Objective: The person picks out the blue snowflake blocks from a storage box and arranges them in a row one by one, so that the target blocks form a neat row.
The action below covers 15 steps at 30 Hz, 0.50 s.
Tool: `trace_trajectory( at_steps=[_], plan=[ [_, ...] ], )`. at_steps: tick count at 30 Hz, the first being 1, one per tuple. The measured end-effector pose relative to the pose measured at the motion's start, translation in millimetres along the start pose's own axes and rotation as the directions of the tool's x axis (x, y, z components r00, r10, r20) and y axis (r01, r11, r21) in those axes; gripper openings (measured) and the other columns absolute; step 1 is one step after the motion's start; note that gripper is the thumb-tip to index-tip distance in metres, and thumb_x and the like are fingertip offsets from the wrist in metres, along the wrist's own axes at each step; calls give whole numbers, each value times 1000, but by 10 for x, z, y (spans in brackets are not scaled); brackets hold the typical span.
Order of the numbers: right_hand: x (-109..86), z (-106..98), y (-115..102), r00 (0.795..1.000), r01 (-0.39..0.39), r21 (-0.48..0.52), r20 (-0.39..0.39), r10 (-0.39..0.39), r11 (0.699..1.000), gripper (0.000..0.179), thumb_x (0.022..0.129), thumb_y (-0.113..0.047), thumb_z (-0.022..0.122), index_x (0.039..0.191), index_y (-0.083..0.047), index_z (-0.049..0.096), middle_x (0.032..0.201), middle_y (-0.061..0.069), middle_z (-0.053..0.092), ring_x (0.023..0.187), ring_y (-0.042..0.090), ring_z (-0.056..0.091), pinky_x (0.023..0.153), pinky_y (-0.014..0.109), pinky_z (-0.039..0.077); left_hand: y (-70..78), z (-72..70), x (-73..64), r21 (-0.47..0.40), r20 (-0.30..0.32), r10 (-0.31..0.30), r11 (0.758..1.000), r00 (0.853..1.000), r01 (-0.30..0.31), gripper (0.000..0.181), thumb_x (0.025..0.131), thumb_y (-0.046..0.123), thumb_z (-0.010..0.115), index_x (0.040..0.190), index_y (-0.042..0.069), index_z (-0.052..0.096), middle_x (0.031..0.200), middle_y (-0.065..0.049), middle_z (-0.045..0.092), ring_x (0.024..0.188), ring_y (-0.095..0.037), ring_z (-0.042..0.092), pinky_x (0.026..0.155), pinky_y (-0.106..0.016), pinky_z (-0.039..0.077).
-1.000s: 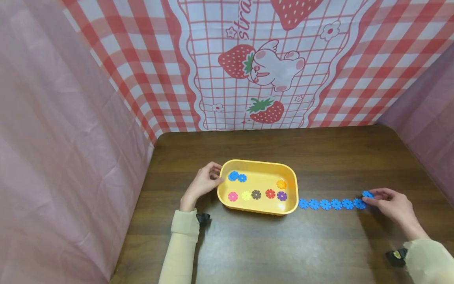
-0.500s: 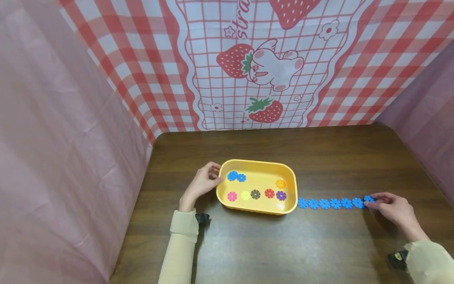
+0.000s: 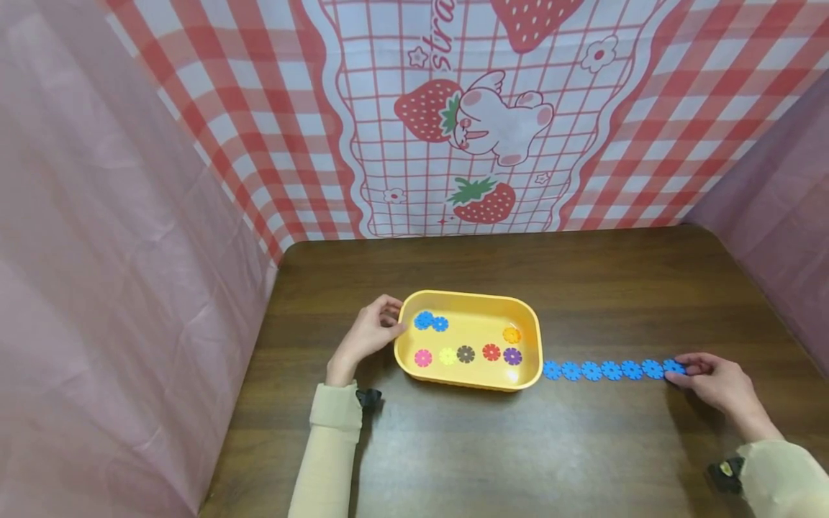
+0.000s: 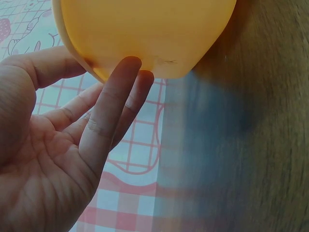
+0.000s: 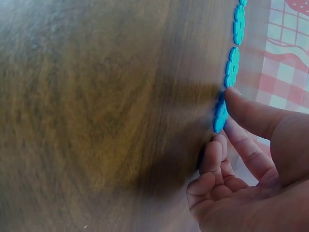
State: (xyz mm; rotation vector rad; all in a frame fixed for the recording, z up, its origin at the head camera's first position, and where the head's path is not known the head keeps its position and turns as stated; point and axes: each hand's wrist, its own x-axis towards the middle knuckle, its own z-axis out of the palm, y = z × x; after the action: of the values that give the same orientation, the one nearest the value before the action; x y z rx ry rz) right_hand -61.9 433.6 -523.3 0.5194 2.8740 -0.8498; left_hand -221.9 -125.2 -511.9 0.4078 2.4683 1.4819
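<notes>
My left hand grips the left end of a yellow plastic tub, thumb over the rim and fingertips against the outer wall in the left wrist view. My right hand pinches a blue interlocking disc between thumb and fingers, low at the table. That disc is the right end of a straight row of several blue discs starting beside the tub's right wall. From the right wrist, the held disc tilts slightly, partly hidden by the thumb.
Inside the tub lie a few overlapping blue discs and single pink, yellow, brown, red, purple and orange discs. The wooden table meets a checked strawberry cloth behind. Pink curtains hang at both sides.
My right hand has lowered the blue disc from just above the row's right end into line with the others. My left hand keeps its hold on the tub.
</notes>
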Motion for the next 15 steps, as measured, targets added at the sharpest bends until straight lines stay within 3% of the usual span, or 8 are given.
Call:
trace_trajectory(
  at_steps=[10, 15],
  plan=[
    [8, -12, 13, 1000, -13, 4, 10, 13, 1000, 60, 91, -40, 71, 119, 12, 59, 95, 19, 67, 84, 25, 57, 69, 36, 36, 12, -5, -9, 13, 2, -6, 1000, 1000, 6, 35, 88, 3, 74, 120, 2, 59, 105, -11, 65, 90, -24, 65, 80, -37, 56],
    [-11, -56, -44, 1000, 8, 5, 6, -8, 1000, 60, 93, -40, 69, 123, 11, 58, 102, 26, 66, 94, 40, 59, 70, 40, 39, 10, 1, -10, 13, 4, -12, 1000, 1000, 12, 35, 88, 3, 74, 120, 2, 59, 105, -11, 65, 90, -24, 64, 81, -37, 56]
  ],
)
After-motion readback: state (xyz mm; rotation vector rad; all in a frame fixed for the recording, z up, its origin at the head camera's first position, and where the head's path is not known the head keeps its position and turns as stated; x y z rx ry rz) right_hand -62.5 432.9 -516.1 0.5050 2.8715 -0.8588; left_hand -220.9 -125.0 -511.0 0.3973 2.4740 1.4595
